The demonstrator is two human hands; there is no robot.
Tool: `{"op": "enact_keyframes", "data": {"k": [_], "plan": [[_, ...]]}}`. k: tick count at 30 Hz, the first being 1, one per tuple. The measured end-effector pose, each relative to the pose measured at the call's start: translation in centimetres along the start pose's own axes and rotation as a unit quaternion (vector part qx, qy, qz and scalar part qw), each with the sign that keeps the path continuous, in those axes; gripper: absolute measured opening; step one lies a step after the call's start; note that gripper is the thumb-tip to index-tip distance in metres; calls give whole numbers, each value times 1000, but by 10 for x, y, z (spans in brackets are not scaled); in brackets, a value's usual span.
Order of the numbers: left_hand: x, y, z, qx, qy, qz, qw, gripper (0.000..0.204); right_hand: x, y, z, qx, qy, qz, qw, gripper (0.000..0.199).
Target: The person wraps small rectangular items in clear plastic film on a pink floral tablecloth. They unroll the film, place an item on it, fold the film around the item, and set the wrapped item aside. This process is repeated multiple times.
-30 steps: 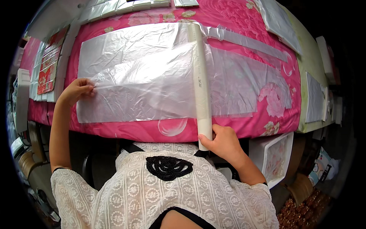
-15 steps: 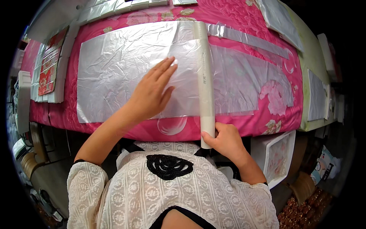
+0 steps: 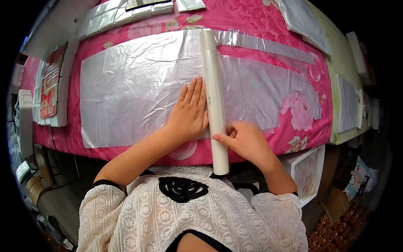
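A long off-white tube (image 3: 216, 105), like a roll core, lies lengthwise away from me across clear plastic film (image 3: 130, 92). The shiny film spreads flat to the left of the tube; a thinner see-through part (image 3: 252, 88) extends to its right. My left hand (image 3: 191, 109) lies flat, palm down, on the film along the tube's left side, fingers stretched out. At the tube's nearer part, my right hand (image 3: 245, 140) has its thumb on top and its fingers curled against the right side. Its fingertips are partly hidden.
A pink flowered cloth (image 3: 289, 138) covers the table. Beyond the tube lies a narrow film strip (image 3: 268, 44). Flat clear packages (image 3: 300, 23) sit at the far right, and white boxes with a red package (image 3: 52, 90) at the left. A white bin (image 3: 308, 176) stands below the right edge.
The tube has shifted left and nearer to me. My left hand has moved right, up against the tube. My right hand has slid away from the tube's near end, farther up its side.
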State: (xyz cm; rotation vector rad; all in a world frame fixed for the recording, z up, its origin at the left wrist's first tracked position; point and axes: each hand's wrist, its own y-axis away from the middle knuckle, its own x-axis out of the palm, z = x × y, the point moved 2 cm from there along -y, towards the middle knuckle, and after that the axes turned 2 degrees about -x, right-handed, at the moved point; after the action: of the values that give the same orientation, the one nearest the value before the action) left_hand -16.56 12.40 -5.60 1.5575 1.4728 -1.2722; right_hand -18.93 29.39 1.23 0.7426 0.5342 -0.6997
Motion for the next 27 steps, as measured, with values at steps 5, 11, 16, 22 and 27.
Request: {"op": "enact_keyframes", "data": {"k": [5, 11, 16, 22, 27], "plan": [[1, -1, 1, -6, -13, 6, 1000, 66, -31, -100, 4, 12, -91, 21, 996, 51], [-1, -2, -1, -6, -13, 11, 1000, 66, -49, -175, 4, -21, -421, -16, 907, 37], [-1, -4, -2, -11, 1, 33, 999, 66, -56, -214, -25, -66, -763, -153, 624, 20], [-3, -3, -1, -23, 7, 48, 999, 66, -129, -221, -83, -118, -818, -156, 541, 24], [-1, -3, -1, -21, -1, 59, 998, 67, -252, -223, -189, -109, -788, -314, 519, 36]]}}
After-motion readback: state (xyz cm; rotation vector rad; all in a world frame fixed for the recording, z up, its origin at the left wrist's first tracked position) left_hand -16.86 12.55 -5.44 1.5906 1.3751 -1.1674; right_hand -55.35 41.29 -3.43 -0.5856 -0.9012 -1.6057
